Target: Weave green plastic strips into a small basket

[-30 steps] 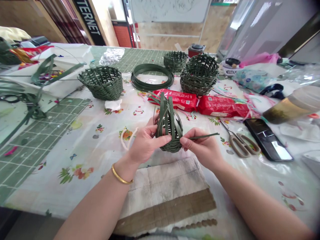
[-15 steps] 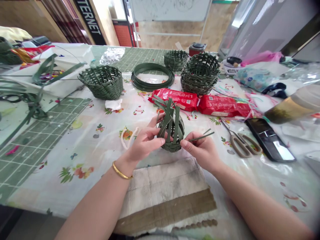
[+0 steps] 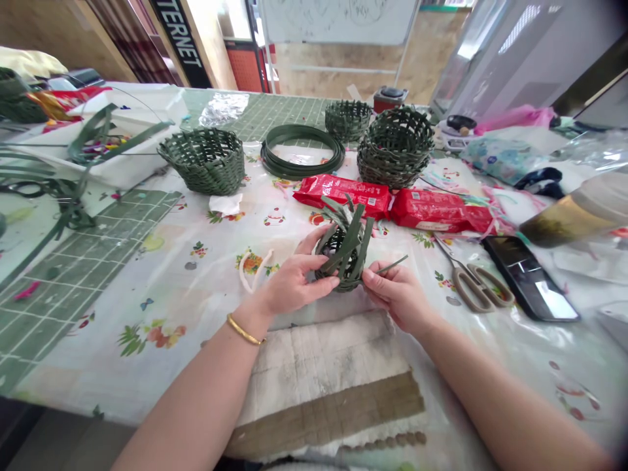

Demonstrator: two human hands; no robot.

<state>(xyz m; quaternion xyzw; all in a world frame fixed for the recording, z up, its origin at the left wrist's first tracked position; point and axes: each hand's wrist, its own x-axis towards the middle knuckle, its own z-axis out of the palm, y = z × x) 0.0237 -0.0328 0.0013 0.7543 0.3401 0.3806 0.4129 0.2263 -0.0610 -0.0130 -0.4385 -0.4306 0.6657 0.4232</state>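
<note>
Between my hands is a small dark green woven basket [image 3: 351,278], with loose upright strips [image 3: 354,239] standing out of its rim. My left hand [image 3: 301,281] is closed around its left side, thumb along the front and fingers behind. At the right side, my right hand [image 3: 397,294] pinches a thin green strip [image 3: 395,263] whose end sticks out past the fingers. Below the basket a folded cloth [image 3: 328,366] lies on the table. Part of the basket's left wall is hidden by my left hand.
Scissors [image 3: 475,284] and a phone [image 3: 530,278] lie on the right. Red packets [image 3: 436,209] lie behind the work. Farther back are a finished-looking woven basket [image 3: 209,163], a coil of green strip [image 3: 275,163] and stacked baskets [image 3: 392,160]. A white box [image 3: 127,167] stands left.
The small basket has turned and tilted, its upright strips now leaning to the right. Both hands have shifted slightly with it, and less of the thin strip shows beyond my right hand.
</note>
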